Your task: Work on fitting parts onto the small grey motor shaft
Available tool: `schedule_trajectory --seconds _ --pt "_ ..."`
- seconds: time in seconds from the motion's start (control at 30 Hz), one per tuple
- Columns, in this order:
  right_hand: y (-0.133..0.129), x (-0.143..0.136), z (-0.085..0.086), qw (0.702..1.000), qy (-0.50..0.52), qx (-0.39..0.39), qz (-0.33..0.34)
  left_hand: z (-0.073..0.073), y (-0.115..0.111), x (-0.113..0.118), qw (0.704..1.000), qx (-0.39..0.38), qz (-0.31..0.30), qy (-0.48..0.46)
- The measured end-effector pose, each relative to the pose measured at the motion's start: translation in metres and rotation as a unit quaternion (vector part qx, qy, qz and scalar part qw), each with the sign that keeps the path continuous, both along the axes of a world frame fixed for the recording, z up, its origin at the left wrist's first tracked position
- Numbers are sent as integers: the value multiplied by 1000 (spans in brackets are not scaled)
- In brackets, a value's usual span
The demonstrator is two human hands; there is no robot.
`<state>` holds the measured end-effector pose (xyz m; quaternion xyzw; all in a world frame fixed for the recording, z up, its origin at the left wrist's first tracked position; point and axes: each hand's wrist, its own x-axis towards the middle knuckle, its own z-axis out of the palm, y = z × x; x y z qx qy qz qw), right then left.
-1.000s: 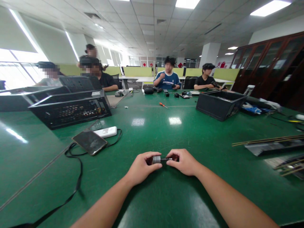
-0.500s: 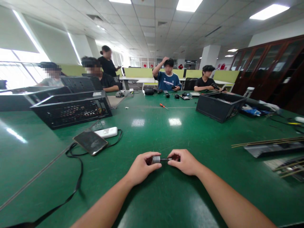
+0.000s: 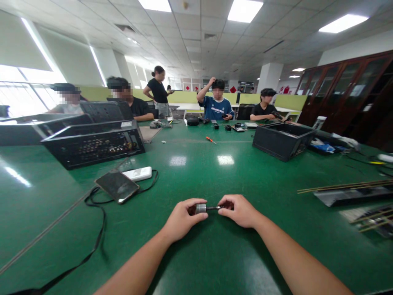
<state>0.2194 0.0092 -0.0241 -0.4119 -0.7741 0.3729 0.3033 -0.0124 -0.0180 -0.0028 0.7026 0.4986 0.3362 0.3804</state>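
Close in front of me, a small silver metal cylinder with a thin dark shaft lies level between my two hands. Thumb and fingers of my left hand are closed around the cylinder at its left end. My right hand pinches the shaft's far end, where a bit of shiny metal shows at the fingertips. What lies deeper inside either hand is hidden. Both hands hover at or just above the green table; whether they touch it I cannot tell.
To the left are a dark phone, a white device and a black strap. Computer cases stand at left and right. An orange screwdriver lies mid-table. Metal strips are at right. Several people are around the table.
The standing person at the back has shifted to the right. My view has tilted slightly upward. Both hands keep their hold on the cylinder and shaft, almost unmoved.
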Motion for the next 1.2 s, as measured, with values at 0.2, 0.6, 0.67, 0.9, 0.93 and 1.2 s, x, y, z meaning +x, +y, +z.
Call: schedule_trajectory --seconds 0.2,0.6,0.67,0.9,0.93,1.2 --pt "0 1 3 1000 4 -9 0 0 0 0 1000 -2 1 -2" --pt "4 9 -1 1000 5 -29 9 -2 1 -1 1000 -7 -1 -6" --pt "4 9 -1 999 5 -31 10 -1 1 -1 1000 -8 1 -8" --pt "5 10 0 999 9 -42 13 -2 0 0 1000 -4 0 -4" --pt "5 10 0 999 8 -43 14 -2 0 -1 1000 -4 -1 -4" --pt "7 14 -2 998 5 -58 17 -2 1 -1 1000 -2 -4 -3"
